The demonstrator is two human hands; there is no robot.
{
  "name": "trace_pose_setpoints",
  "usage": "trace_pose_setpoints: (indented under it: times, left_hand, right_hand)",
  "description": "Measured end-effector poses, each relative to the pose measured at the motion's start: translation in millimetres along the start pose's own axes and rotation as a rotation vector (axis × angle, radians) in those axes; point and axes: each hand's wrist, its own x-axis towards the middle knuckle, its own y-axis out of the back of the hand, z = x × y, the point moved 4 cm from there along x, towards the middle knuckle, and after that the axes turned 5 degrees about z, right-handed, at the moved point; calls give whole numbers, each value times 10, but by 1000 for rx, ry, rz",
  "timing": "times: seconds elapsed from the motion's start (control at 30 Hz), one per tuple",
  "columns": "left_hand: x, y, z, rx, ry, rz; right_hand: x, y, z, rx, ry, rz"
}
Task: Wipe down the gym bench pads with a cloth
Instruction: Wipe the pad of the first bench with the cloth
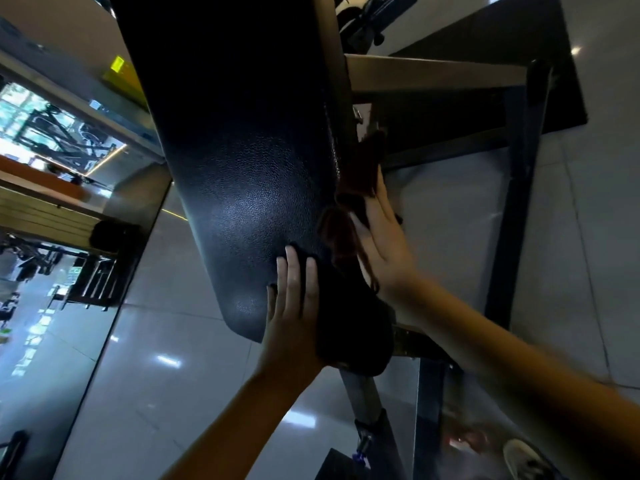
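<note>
On the bench pad (242,150), left hand (294,306) and right hand (381,247) press cloth (349,320), fingers (291,268) straight, frame (415,72) beside.

Glossy grey tiled floor (166,358) fills 6 to 8 o'clock, spotted with reflected lamp glints. Black rectangular floor mat (554,81) at 1 o'clock. Daylit window (20,109) at 9 o'clock, above a slatted wooden counter (41,213). Yellow sign (119,65) at 11 o'clock.

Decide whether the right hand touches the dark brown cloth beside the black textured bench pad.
Touching. Head view: the right hand lies flat on the dark brown cloth, against the black textured bench pad.
</note>
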Motion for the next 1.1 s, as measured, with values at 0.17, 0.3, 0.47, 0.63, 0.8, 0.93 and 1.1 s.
trace_pose_setpoints:
  times: [0.17, 0.3, 0.47, 0.63, 0.8, 0.93, 1.1]
  left_hand:
    - [-30, -59, -27, -14, -2, -14]
    - [-18, -20, 13, -66, 4, -37]
    - [-17, -8, 29, -61, 15, -13]
    - [-26, -5, 25, -69, 14, -124]
    - [-29, 22, 39, -81, 34, -147]
    - [-33, 43, 38, -84, 29, -168]
    - [-27, 30, 40, -58, 26, -198]
  right_hand:
    - [-824, -5, 16, 28, -89, -60]
    - [-1501, 3, 311, -24, -138, -157]
    - [-1305, -108, 275, -75, -163, -33]
    - [-559, -93, 36, -155, -114, -11]
    - [94, -71, -81, -176, -56, 37]
    - [-5, -60, 19, -69, -56, 39]
    - [-713, -68, 141, -139, -68, 40]
